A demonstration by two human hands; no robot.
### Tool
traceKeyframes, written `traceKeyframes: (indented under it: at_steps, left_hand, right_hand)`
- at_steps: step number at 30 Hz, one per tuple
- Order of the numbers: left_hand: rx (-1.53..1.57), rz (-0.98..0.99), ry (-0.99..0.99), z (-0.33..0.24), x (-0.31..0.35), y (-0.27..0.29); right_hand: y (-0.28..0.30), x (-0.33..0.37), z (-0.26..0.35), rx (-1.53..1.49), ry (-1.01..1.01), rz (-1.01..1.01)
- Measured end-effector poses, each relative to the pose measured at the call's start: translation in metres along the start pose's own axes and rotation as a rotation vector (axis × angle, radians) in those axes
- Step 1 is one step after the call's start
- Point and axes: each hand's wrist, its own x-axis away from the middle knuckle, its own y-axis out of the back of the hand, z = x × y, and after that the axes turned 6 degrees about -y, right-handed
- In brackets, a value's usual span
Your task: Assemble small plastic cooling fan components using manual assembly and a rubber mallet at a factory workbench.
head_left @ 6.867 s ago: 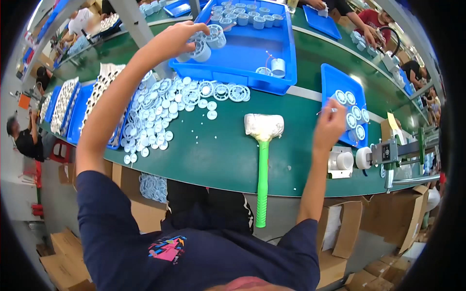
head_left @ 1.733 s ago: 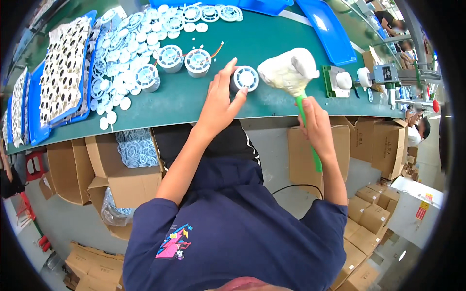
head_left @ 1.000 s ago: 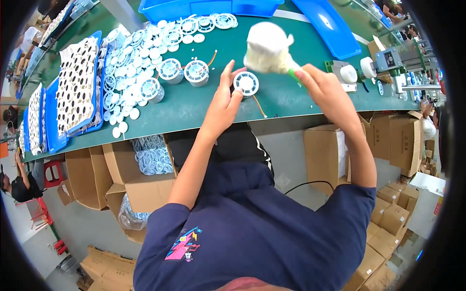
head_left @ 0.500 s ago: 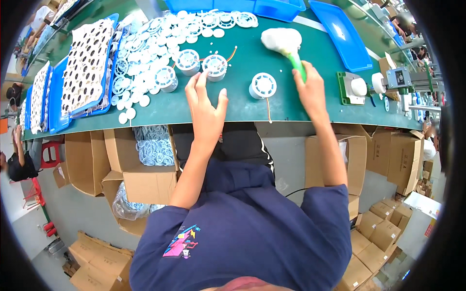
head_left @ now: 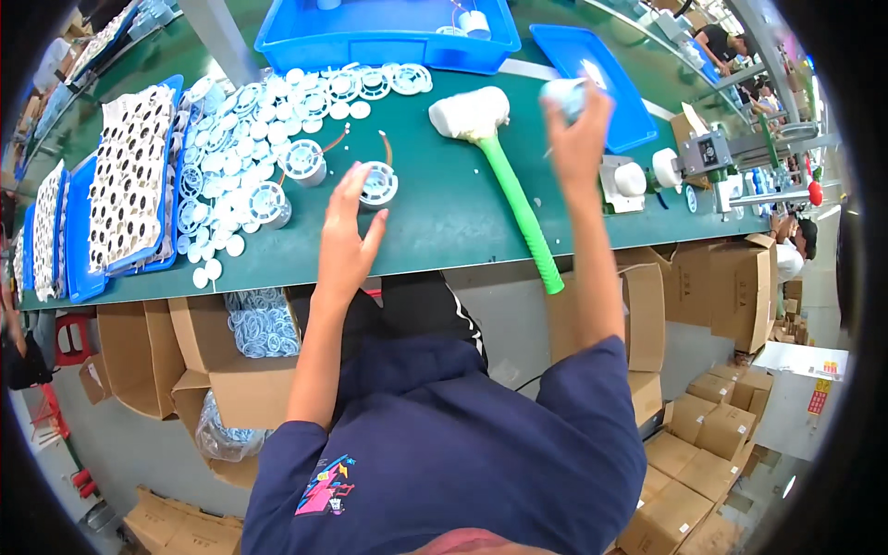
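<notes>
My right hand (head_left: pixel 581 139) is raised over the right side of the table, closed round a white cylindrical part (head_left: pixel 561 92) that is blurred by motion. The mallet (head_left: pixel 470 113), with a white head and green handle, lies on the table with its handle end past the front edge. My left hand (head_left: pixel 344 245) has its fingers apart beside a white slotted cylinder (head_left: pixel 378 188) with a brown wire; whether it touches it I cannot tell. Two more such cylinders, one farther back (head_left: pixel 303 162) and one nearer (head_left: pixel 268 203), stand to the left.
White rings and discs (head_left: pixel 227 139) are heaped at the left, beside blue trays (head_left: pixel 88 231) of dark-dotted white sheets. A blue bin (head_left: pixel 388 46) and an empty-looking blue tray (head_left: pixel 601 88) lie behind. A clamp device (head_left: pixel 708 153) stands at the right. Cardboard boxes (head_left: pixel 254 388) are below.
My right hand has put down the mallet and lifted the cylinder that stood at the right. My left hand stays by the other cylinder, and the view has shifted.
</notes>
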Motion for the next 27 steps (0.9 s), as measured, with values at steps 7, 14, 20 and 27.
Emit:
traceKeyframes:
  at_steps: [7,14,20,27]
  left_hand:
    - [0.011,0.021,-0.123,-0.007,0.007,-0.003]
    - [-0.086,0.092,-0.239,-0.012,0.004,-0.001]
    - [-0.073,0.074,-0.272,-0.01,0.001,0.0]
    - [-0.092,0.147,-0.315,-0.015,-0.001,0.0]
  right_hand:
    - [-0.035,-0.062,-0.208,0.608,-0.677,0.253]
    - [-0.05,-0.047,-0.006,0.092,0.198,0.18]
    - [-0.165,0.035,0.115,-0.141,0.543,0.62]
    - [-0.137,0.035,0.11,-0.144,0.398,0.456]
